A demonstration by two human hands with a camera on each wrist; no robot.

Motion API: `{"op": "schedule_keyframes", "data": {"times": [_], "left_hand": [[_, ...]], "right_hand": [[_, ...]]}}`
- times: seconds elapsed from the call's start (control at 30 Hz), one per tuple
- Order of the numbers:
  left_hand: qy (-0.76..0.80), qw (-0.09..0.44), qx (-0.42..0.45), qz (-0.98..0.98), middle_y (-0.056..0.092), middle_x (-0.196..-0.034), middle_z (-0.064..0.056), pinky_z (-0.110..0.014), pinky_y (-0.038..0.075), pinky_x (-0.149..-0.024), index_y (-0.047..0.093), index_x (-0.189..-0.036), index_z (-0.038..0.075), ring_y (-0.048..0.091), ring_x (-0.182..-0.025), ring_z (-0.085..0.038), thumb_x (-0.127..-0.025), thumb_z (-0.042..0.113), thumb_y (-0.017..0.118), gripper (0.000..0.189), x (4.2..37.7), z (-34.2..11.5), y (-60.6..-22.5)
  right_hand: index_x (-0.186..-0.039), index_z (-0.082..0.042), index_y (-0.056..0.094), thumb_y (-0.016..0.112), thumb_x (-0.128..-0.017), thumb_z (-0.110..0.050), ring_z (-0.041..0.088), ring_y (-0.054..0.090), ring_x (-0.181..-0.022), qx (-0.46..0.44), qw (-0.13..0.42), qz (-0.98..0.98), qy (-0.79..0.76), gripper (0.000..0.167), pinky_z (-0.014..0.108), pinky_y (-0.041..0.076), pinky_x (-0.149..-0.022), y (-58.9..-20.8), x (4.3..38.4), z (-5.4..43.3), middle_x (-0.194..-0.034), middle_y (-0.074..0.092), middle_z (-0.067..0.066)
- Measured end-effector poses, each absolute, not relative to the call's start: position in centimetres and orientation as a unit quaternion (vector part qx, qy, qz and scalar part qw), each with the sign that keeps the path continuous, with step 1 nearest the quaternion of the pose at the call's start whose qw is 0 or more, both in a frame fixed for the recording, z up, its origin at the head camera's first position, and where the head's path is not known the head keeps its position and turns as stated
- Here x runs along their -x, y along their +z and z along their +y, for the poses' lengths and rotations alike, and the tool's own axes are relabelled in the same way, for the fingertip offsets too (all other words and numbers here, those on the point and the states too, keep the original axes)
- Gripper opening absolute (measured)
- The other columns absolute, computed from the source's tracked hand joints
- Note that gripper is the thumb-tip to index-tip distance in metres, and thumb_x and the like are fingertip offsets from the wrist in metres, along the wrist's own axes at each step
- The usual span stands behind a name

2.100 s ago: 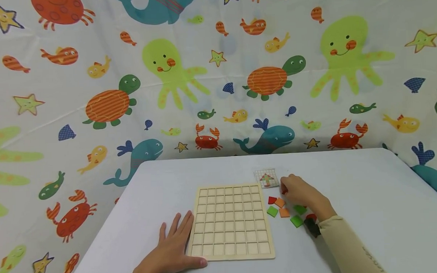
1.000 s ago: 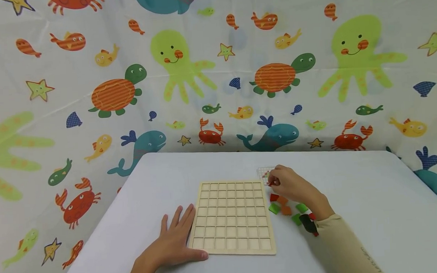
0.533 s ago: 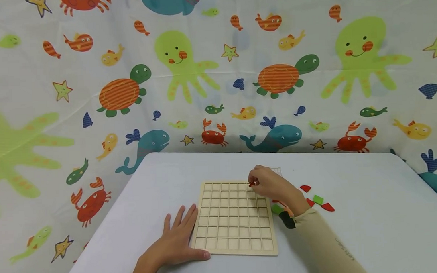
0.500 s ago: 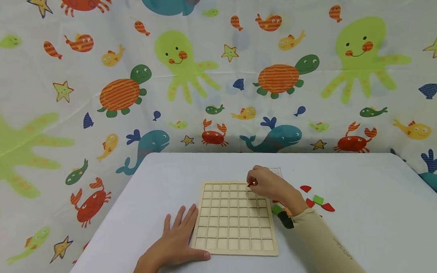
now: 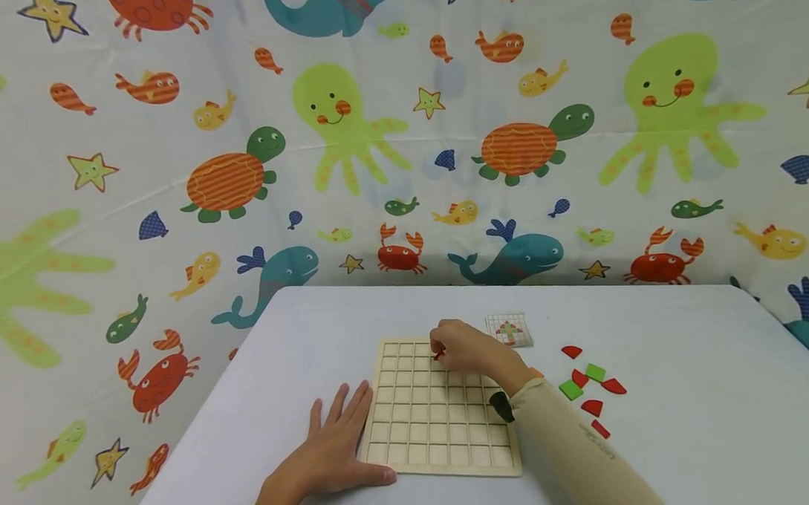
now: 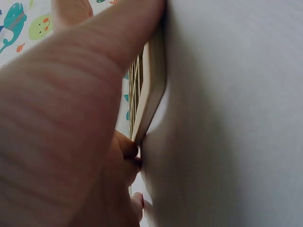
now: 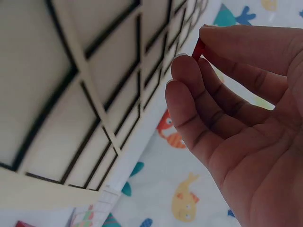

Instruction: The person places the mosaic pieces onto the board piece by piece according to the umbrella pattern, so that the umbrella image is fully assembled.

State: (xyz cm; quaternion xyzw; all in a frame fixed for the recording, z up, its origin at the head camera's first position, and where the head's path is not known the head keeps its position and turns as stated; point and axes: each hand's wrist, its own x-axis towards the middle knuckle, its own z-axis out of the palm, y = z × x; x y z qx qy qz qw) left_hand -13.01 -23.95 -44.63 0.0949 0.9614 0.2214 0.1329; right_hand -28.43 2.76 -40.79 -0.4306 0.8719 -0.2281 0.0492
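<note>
A square wooden grid board (image 5: 420, 413) with shallow square cells lies on the white table. My left hand (image 5: 331, 452) rests spread at the board's left side, its fingers along the edge and its thumb at the near corner. Over the far part of the board, my right hand (image 5: 464, 345) pinches a small red tile (image 5: 439, 354) between thumb and fingers. The right wrist view shows this red tile (image 7: 198, 49) edge-on, held just off the grid. The exact shape of the held tile is hidden by the fingers.
A pattern card (image 5: 510, 330) printed with a coloured figure lies beyond the board's far right corner. Right of the board are loose red tiles (image 5: 592, 407) and green tiles (image 5: 571, 389). An orange tile (image 5: 535, 373) is partly hidden by the right forearm. Behind hangs a sea-animal curtain (image 5: 374, 135).
My right hand has carried the red tile left from near the card to over the board's far rows. The card and several loose tiles are uncovered. My left hand stays at the board's edge.
</note>
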Motion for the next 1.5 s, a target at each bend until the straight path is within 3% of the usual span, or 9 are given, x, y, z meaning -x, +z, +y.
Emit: {"op": "schedule_keyframes", "data": {"times": [0.33,0.97,1.1,1.33,1.5], "left_hand": [[0.223,0.133,-0.097,0.961,0.013,-0.179,-0.012,-0.073,-0.011,-0.12,0.021,-0.171,0.006,-0.003,-0.163,-0.041,-0.073,0.078,0.083,0.136,12.9,-23.9,-44.6],[0.215,0.125,-0.097,0.964,0.013,-0.179,-0.013,-0.074,-0.009,-0.12,0.021,-0.171,0.005,-0.001,-0.163,-0.043,-0.073,0.076,0.084,0.137,12.9,-23.9,-44.5],[0.212,0.127,-0.096,0.964,0.014,-0.179,-0.013,-0.074,-0.009,-0.12,0.021,-0.171,0.006,-0.001,-0.163,-0.043,-0.072,0.077,0.084,0.137,13.1,-23.7,-44.7],[0.21,0.126,-0.092,0.965,0.015,-0.178,-0.015,-0.075,-0.009,-0.119,0.023,-0.17,0.004,0.001,-0.163,-0.044,-0.072,0.075,0.085,0.137,13.0,-23.5,-44.4],[0.209,0.129,-0.087,0.965,0.016,-0.178,-0.016,-0.075,-0.009,-0.119,0.024,-0.17,0.004,0.001,-0.162,-0.045,-0.071,0.075,0.086,0.137,13.0,-23.4,-44.4]], "right_hand": [[-0.084,-0.008,0.065,0.075,-0.096,0.003,0.014,0.047,-0.077,0.444,0.039,0.87,-0.21,0.018,0.029,0.045,-0.069,-42.2,28.3,2.3,-0.082,0.055,-0.002],[-0.096,-0.003,0.07,0.075,-0.096,0.002,0.017,0.051,-0.081,0.428,0.048,0.873,-0.229,0.007,0.033,0.049,-0.075,-42.2,27.6,2.3,-0.09,0.058,0.003],[-0.104,-0.002,0.072,0.076,-0.096,0.0,0.017,0.053,-0.084,0.42,0.059,0.871,-0.247,0.009,0.034,0.052,-0.079,-42.0,27.4,2.8,-0.097,0.062,0.004],[-0.123,0.0,0.072,0.075,-0.096,-0.003,0.018,0.061,-0.087,0.386,0.074,0.875,-0.284,0.028,0.038,0.056,-0.083,-41.4,26.8,4.7,-0.118,0.063,0.011],[-0.138,0.0,0.067,0.072,-0.099,-0.011,0.03,0.065,-0.114,0.345,0.074,0.887,-0.296,0.04,0.048,0.055,-0.1,-40.9,26.1,6.8,-0.139,0.06,0.016]]}}
